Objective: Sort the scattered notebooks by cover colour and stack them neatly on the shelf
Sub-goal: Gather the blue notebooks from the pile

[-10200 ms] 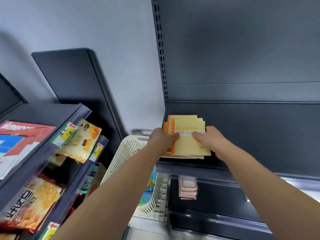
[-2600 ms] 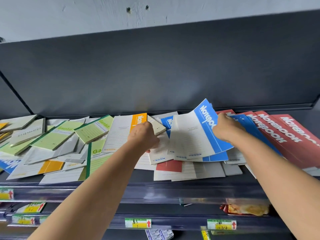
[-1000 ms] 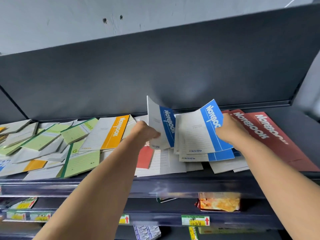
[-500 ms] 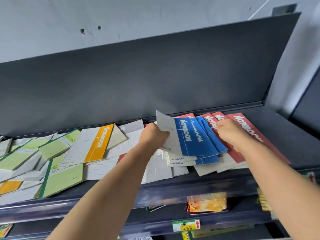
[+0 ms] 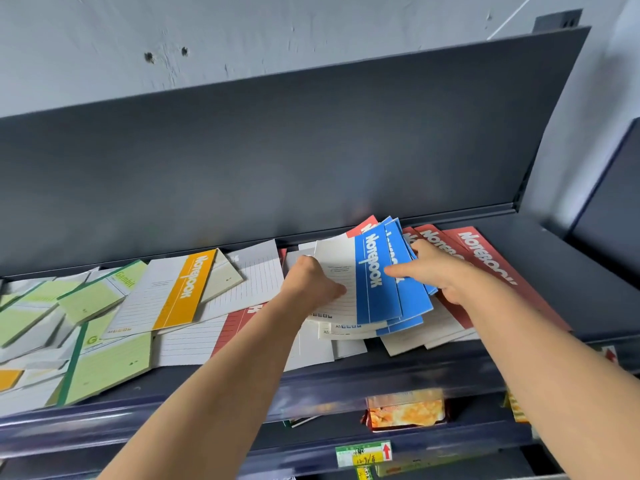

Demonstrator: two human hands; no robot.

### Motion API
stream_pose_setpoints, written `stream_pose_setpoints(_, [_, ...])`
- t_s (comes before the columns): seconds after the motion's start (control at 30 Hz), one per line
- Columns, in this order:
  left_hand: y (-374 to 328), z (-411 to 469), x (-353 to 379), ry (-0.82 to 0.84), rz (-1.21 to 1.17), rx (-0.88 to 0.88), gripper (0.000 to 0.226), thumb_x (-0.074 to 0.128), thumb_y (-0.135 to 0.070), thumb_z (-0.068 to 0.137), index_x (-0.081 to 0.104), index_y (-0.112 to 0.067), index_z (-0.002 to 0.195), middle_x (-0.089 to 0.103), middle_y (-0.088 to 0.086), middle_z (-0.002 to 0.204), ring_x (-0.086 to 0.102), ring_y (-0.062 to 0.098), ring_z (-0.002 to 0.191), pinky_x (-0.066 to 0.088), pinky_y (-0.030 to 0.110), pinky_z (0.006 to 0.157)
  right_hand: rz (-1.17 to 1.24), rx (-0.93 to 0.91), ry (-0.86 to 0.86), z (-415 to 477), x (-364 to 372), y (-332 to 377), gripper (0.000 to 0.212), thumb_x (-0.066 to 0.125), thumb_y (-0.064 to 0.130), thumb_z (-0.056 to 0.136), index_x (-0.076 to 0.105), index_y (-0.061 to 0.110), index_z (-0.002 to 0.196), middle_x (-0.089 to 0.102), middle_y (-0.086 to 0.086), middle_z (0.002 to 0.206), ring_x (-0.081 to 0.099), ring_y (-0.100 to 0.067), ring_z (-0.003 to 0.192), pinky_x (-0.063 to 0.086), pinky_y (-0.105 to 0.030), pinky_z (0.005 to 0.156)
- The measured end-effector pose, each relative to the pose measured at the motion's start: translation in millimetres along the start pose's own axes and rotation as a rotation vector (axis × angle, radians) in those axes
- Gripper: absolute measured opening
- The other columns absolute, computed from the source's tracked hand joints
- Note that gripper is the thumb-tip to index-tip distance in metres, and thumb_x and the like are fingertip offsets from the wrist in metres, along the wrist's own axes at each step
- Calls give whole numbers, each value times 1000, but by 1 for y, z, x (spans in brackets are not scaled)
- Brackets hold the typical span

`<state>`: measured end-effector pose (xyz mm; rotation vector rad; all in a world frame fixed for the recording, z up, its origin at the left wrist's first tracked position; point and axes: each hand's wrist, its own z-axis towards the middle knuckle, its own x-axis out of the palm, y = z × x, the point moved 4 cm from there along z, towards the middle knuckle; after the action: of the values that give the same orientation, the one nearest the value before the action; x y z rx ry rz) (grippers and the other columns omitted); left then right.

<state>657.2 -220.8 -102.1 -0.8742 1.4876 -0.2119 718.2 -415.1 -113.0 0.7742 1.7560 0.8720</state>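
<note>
A fan of blue-and-white notebooks (image 5: 375, 285) lies on the dark shelf (image 5: 568, 271), right of middle. My left hand (image 5: 311, 284) grips the white left edge of the top blue notebook. My right hand (image 5: 433, 271) rests on the blue fan's right side, its forefinger laid straight across the covers. Red notebooks (image 5: 485, 258) spread out under and behind the right hand. An orange-striped notebook (image 5: 183, 292) lies left of the left hand. Green notebooks (image 5: 100, 362) are scattered at the far left.
The shelf's tall dark back panel (image 5: 311, 161) rises right behind the notebooks. Snack packets (image 5: 405, 408) sit on the lower shelf, with price tags (image 5: 363, 453) along its front rail. A loose red-striped notebook (image 5: 235, 327) lies under white ones by my left forearm.
The blue notebook in my left hand has come down onto the other blue ones. My right hand has shifted from the red covers onto the blue fan, finger extended.
</note>
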Motion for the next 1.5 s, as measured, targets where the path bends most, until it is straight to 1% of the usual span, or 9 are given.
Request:
stream_pose_setpoints(0.3, [1,-1,2,7,-13,-4,41,74,-25,82,44,-11,105,59,5,108,64,25,97,58,35,80,-169,-62,-70,-1,3,8,32,69,17,82,55,2,108,64,-19,100,52,-23,77,38,-31,66])
stream_pose_setpoints(0.4, [-6,-1,9,5,-83,35,42,76,-24,77,52,-9,108,64,5,106,65,25,96,58,38,82,-130,-20,-104,-1,-5,-5,16,65,12,80,56,2,89,57,-14,79,45,-21,69,32,-30,64])
stream_pose_setpoints(0.57, [-24,-6,32,111,-93,165,26,60,-17,87,64,-14,113,69,1,107,64,23,96,57,31,76,-117,40,-187,-4,-32,-24,23,62,18,89,58,5,108,66,-16,110,53,-21,79,39,-30,67])
stream_pose_setpoints(0.67, [-27,-1,22,12,-52,147,17,43,-4,86,58,-6,79,63,15,85,56,40,84,42,28,56,-170,46,-216,-6,-44,-33,24,62,22,91,58,8,110,66,-14,107,56,-22,79,41,-30,66])
stream_pose_setpoints(0.83, [-23,14,9,18,-199,67,19,46,-1,92,61,3,102,67,24,107,69,35,90,60,38,74,-161,89,-238,-14,-48,-43,35,63,25,91,54,10,121,63,-7,112,61,-24,97,49,-34,80])
stream_pose_setpoints(1.0, [-26,8,30,190,-320,-24,23,58,-7,90,61,7,108,73,17,95,73,28,81,61,39,72,-69,134,-182,-17,-51,-48,57,73,32,80,53,11,129,63,-5,116,62,-25,100,53,-39,87])
stream_pose_setpoints(1.2, [-40,1,44,336,-337,-20,38,70,-19,87,50,-4,116,69,11,105,69,25,92,60,38,79,110,65,-149,-31,-47,-42,29,66,10,88,59,13,116,67,-4,110,63,-24,100,50,-38,89])
stream_pose_setpoints(1.37, [-49,5,28,227,-495,-11,40,72,-31,85,61,-2,110,71,10,102,69,22,81,59,33,67,504,-14,-220,-43,-55,-23,28,63,6,90,61,19,115,69,-1,105,66,-19,88,51,-33,64])
stream_pose_setpoints(1.5, [-68,-2,-4,166,-659,97,32,63,-32,92,63,-3,103,71,13,94,68,28,79,59,44,80,611,-81,-256,-51,-52,3,22,64,9,90,65,19,110,71,1,99,67,-17,86,54,-34,66])
